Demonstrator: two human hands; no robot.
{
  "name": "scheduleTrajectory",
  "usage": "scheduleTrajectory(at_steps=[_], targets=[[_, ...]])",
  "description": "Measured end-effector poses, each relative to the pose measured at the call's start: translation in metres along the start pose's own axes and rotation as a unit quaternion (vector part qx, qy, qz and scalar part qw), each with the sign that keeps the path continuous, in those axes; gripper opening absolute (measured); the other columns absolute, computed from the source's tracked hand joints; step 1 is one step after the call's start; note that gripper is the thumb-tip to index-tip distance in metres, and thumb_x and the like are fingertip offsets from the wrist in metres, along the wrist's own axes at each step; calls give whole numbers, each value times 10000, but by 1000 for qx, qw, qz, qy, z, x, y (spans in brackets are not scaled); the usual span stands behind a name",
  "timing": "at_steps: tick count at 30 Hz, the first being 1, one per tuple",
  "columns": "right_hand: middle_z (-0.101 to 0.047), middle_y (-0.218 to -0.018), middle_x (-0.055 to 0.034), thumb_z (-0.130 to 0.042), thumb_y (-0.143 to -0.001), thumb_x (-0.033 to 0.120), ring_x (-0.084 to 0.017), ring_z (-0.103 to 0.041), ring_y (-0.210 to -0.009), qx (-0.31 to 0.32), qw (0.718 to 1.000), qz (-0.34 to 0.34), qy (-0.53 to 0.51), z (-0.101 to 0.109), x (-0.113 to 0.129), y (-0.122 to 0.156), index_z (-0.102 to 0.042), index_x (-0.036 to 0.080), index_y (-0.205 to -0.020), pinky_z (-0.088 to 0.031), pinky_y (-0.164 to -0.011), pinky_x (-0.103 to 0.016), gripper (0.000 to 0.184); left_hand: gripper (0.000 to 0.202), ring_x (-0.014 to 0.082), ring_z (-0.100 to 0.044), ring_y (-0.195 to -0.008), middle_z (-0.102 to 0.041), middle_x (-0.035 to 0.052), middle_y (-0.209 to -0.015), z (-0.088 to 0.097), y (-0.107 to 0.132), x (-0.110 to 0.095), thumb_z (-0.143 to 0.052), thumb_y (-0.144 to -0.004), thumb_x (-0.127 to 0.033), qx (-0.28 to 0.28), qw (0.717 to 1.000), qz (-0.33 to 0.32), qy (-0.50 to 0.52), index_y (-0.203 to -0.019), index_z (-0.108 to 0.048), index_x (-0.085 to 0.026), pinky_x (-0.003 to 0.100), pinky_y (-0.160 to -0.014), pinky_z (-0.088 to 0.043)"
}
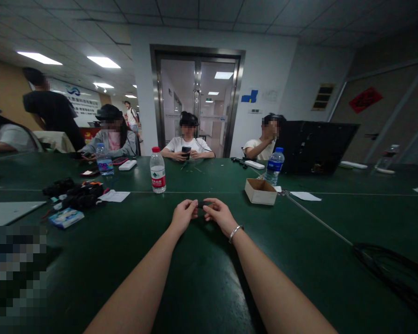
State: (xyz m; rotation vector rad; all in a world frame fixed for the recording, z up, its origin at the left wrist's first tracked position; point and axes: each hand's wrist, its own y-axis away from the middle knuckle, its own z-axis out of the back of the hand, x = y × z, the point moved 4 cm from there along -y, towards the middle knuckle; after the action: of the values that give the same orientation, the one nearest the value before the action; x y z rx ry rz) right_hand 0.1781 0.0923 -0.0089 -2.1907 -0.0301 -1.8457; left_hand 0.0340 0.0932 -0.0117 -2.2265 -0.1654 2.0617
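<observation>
Both my arms reach forward over a dark green table (195, 278). My left hand (184, 215) and my right hand (218, 214) meet at the middle, fingers pinched together on a small dark object (202, 204) held between them, just above the tabletop. It is too small to name. A silver bracelet (235, 233) circles my right wrist. A small open cardboard box (261, 191) sits just beyond my right hand, and a clear water bottle with a red cap (158, 170) stands beyond my left hand.
Several people sit along the far side of the table, one holding a phone (186, 151). Two more bottles (274, 165) (104, 160), an open black laptop (313, 147), papers, a pile of black items (75, 192) at left and black cables (393, 269) at right lie around.
</observation>
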Motion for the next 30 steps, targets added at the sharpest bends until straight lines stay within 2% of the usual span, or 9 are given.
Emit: scheduleTrajectory(at_steps=[4, 8, 11, 14, 16, 22, 30], targets=[[-583, -671, 11, -727, -644, 251, -89, -566, -521, 0, 1000, 0, 9, -1, 1, 0, -562, 150, -977, -487, -468, -181, 386, 363, 136, -576, -626, -588, 58, -675, 0, -2, 4, -592, -732, -471, -6, 1000, 27, 14, -763, -589, -110, 227, -538, -507], [-588, -667, 7, -718, -657, 250, -89, -567, -513, -13, 1000, -9, -2, 0, 1, 0, -551, 142, -973, -488, -464, -179, 373, 294, 132, -589, -637, -606, 82, -733, -2, -2, 4, -538, -799, -390, 3, 999, 41, 15, -830, -596, -103, 218, -551, -505], [-592, -662, 6, -722, -657, 246, -86, -565, -502, -20, 1000, -16, -13, 0, 1, -1, -547, 142, -966, -485, -453, -172, 370, 258, 142, -598, -680, -607, 106, -886, -2, -1, 1, -540, -803, -330, 4, 999, 31, 11, -951, -586, -124, 228, -553, -511], [-594, -657, 6, -724, -656, 240, -84, -563, -496, -22, 999, -20, -25, 1, 0, -1, -546, 145, -956, -485, -449, -165, 362, 325, 175, -603, -782, -558, 114, -1055, 0, 2, -4, -564, -779, -271, -12, 999, 24, 46, -1089, -522, -179, 277, -585, -534], [-596, -656, 4, -723, -659, 238, -86, -566, -499, -21, 999, -19, -28, 2, -1, -1, -546, 147, -958, -489, -450, -166, 359, 358, 193, -593, -858, -537, 118, -1095, 1, 4, -7, -566, -765, -220, -11, 997, 20, 73, -1116, -500, -194, 295, -620, -538], [-600, -671, -5, -719, -666, 231, -89, -572, -513, -16, 999, -17, -23, 2, -1, -1, -556, 150, -969, -494, -462, -168, 353, 381, 200, -566, -936, -554, 104, -1081, -1, 9, -15, -593, -715, -156, 38, 997, -26, 70, -1088, -543, -212, 298, -694, -523], [-594, -672, -4, -695, -678, 209, -88, -572, -509, -16, 1000, -14, -18, 2, -1, -1, -571, 152, -971, -492, -462, -171, 323, 333, 190, -577, -888, -593, 91, -979, -1, 7, -9, -661, -689, -297, 44, 997, -39, 52, -989, -595, -170, 291, -704, -514]])
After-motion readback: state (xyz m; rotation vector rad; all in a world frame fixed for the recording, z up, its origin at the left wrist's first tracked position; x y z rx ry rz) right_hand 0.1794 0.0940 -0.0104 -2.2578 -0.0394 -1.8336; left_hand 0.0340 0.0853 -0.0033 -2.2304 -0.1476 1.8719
